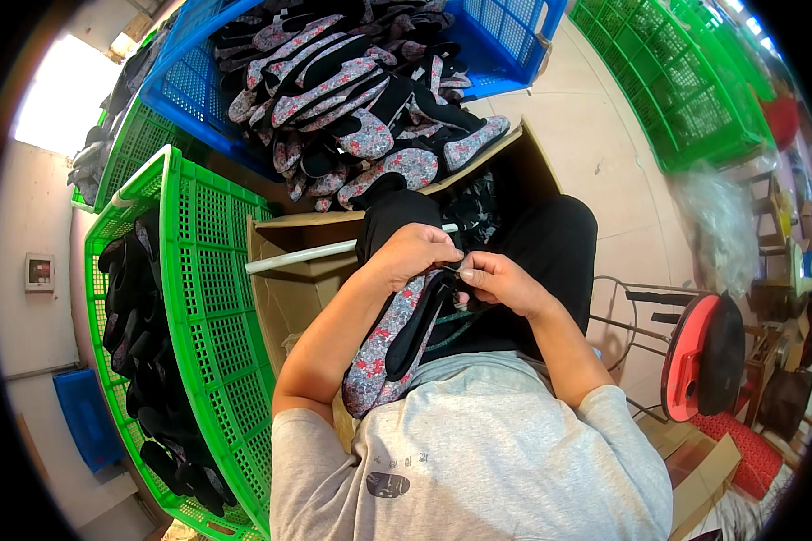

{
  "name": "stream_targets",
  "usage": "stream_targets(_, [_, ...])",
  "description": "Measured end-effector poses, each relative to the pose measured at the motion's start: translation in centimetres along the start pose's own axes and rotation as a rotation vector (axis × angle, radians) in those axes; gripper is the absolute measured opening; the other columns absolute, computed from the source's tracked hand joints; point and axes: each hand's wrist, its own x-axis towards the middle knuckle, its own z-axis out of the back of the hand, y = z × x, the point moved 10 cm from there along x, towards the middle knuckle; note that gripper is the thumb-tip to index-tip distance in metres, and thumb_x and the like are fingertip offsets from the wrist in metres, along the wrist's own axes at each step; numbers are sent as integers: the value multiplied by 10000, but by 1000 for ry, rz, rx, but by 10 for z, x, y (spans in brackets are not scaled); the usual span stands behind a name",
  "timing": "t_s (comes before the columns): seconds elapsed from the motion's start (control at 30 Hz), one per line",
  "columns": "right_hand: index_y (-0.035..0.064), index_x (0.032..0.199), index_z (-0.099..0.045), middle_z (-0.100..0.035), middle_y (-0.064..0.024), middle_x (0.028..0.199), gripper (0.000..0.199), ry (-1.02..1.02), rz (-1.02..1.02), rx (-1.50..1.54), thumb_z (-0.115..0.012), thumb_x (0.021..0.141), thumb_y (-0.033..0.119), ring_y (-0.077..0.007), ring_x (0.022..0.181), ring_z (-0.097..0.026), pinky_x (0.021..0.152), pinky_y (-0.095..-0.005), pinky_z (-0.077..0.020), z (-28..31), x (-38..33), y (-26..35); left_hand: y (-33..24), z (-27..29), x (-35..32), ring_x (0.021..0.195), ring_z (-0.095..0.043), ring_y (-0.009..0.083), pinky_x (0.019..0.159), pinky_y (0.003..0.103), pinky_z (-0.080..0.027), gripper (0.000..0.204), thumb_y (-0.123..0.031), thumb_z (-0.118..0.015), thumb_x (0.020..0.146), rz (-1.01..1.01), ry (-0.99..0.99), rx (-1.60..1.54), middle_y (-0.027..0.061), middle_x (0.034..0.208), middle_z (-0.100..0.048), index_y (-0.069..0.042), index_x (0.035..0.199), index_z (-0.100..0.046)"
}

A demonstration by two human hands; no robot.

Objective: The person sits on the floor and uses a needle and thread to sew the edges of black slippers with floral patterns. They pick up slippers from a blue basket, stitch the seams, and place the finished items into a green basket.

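A floral grey-and-red fabric shoe upper with black lining (390,338) lies across my lap. My left hand (412,252) grips its upper end from above. Beside it, my right hand (496,278) has its fingers pinched together on a thin dark thread or needle at the shoe's edge; which of the two I cannot tell. The two hands almost touch. A black piece (397,209) sticks up just behind my left hand.
A blue crate (505,54) heaped with floral and black uppers stands ahead. A green crate (212,307) of black pieces is on my left, an open cardboard box (289,270) with a white tube between them. Green crates (695,99) far right; a red stool (695,356) at right.
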Motion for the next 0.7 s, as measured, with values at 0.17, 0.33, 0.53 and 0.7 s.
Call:
stream_targets(0.17, [89,925,-575,-654,-14,795,166,5,-8,11,-564,1015,228,-13,559,-379,495,-175,-286,-1,2,1,0,-1,1,602,-574,97,581,226,-448,133,-113,-688,857,-6,7,-29,35,697,-638,-12,771,-676])
stream_targets(0.33, [100,906,-569,-638,-13,778,168,1,-29,16,-580,1008,232,-8,551,-374,486,-169,-275,1,2,0,1,-1,3,603,-572,95,577,228,-446,126,-110,-692,846,-10,2,-13,35,693,-637,-11,770,-676])
stream_targets(0.53, [103,898,-578,-628,-10,766,173,9,-70,57,-601,996,243,-6,543,-381,477,-169,-266,6,4,-8,6,2,8,597,-557,83,563,221,-428,133,-115,-699,845,-20,-6,21,20,690,-628,-15,761,-674])
stream_targets(0.7, [96,912,-589,-607,-9,736,174,-59,-88,68,-597,995,249,-10,527,-380,472,-163,-248,12,7,-14,6,2,10,609,-558,91,575,226,-436,141,-124,-701,849,-35,-33,2,23,691,-628,-9,768,-688])
